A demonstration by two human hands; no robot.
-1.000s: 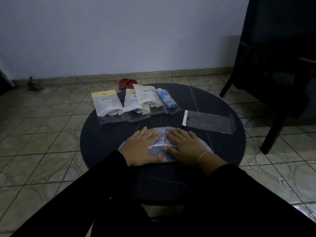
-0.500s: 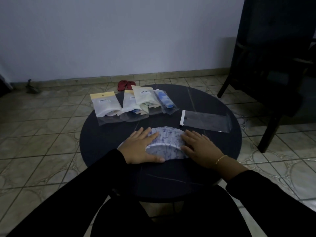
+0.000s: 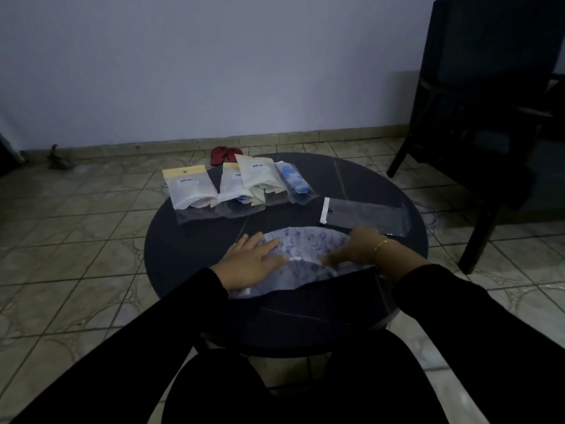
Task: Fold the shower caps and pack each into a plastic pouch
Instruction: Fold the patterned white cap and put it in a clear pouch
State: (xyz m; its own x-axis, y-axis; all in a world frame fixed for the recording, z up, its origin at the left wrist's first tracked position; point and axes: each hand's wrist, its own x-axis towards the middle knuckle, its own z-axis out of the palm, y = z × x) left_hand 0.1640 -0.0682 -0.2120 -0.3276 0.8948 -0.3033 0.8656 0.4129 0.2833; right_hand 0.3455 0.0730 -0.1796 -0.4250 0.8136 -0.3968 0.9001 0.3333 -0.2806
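Head view: blue-patterned shower cap (image 3: 308, 249) half-folded, left hand (image 3: 253, 260) flat on it, right hand (image 3: 354, 249) pinching its edge.

Your right hand (image 3: 354, 246) is motion-blurred, its grip unclear. Your left hand (image 3: 253, 260) hides part of the shower cap (image 3: 308, 249). Pouch labels (image 3: 188, 180) are unreadable.

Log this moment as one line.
step: folding | left hand: flat on blue-patterned shower cap | right hand: gripping cap edge | clear empty pouch: waiting

A dim room in a home: tiled floor (image 3: 91, 240), plain wall (image 3: 214, 71), low round table (image 3: 189, 249), dark armchair (image 3: 489, 117), red slippers (image 3: 223, 154) by the skirting.
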